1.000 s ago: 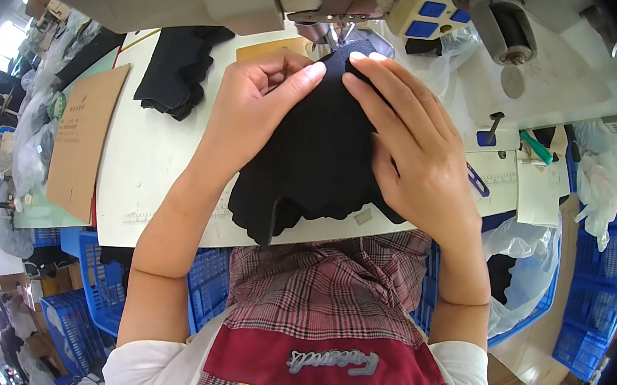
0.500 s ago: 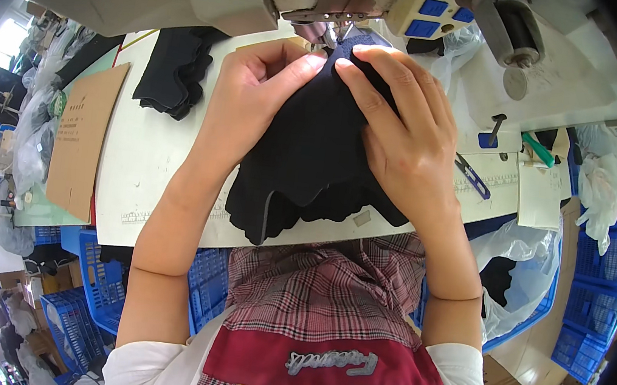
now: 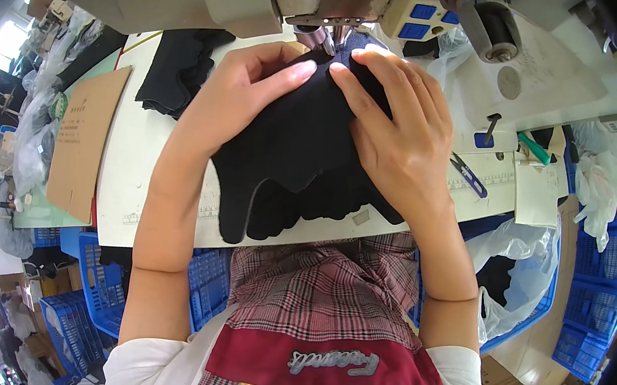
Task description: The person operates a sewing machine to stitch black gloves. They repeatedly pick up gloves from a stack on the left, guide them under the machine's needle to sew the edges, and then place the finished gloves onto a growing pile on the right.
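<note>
A black fabric piece (image 3: 292,137) with wavy edges runs from under the presser foot (image 3: 332,41) of a sewing machine toward the table's front edge. Left of the foot, my left hand (image 3: 236,97) grips the fabric's edge, thumb on top and fingers curled, partly hidden. My right hand (image 3: 406,135) lies over the fabric on the other side, its bent fingertips pressing close to the foot. Its thumb side is tucked against the cloth and partly hidden. A dark blue strip of cloth (image 3: 352,44) shows beside the foot. The needle is too small to make out.
Folded black fabric pieces (image 3: 174,71) lie at the left, beside a cardboard sheet (image 3: 86,144). Thread snips (image 3: 470,176) and a green-handled tool (image 3: 534,148) are on the right. Below the table stand blue baskets (image 3: 104,283), one lined with a plastic bag (image 3: 535,275).
The fabric's near-left corner has swung left. My left hand has shifted slightly left and its thumb sits farther from the foot. My right hand has moved slightly left.
</note>
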The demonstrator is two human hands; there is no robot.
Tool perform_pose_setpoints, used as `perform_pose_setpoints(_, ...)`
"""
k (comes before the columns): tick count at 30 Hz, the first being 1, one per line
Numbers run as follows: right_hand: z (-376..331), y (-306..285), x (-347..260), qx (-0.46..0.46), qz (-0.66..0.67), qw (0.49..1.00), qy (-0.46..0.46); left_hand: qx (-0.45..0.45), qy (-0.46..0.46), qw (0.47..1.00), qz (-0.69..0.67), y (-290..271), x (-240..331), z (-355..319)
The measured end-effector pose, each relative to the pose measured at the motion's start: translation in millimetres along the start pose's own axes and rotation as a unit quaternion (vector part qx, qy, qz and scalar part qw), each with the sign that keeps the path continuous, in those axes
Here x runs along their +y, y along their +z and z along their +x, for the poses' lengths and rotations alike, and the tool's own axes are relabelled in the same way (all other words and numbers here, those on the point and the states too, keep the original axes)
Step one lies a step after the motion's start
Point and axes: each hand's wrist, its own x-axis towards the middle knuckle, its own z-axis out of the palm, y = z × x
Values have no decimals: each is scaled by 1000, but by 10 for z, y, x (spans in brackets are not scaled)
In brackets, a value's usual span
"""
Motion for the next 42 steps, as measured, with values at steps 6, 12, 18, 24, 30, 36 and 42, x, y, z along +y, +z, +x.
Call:
perform_pose_setpoints(6,-27,-27,-51,1,6,1000,3,-82,-46,995,-30,-137,-1,-93)
perform_pose_setpoints(12,-40,58,4,27,5,1000,0,-47,-31,997,-43,-66,-25,-96)
perform_pose_setpoints(18,-21,76,35,31,20,999,7,-7,-21,997,-80,29,-69,-83)
perform_pose_setpoints(24,-36,58,18,28,34,999,3,31,-32,990,-134,182,7,-144)
perform_pose_setpoints(30,-65,23,-22,31,41,999,-12,53,-22,983,-173,274,-36,-152)
perform_pose_setpoints(36,-114,47,52,55,53,996,-45,83,-9,982,-167,342,-49,-160)
perform_pose_setpoints(42,-79,75,189,69,68,993,-63,224,143,962,66,363,-184,-388)
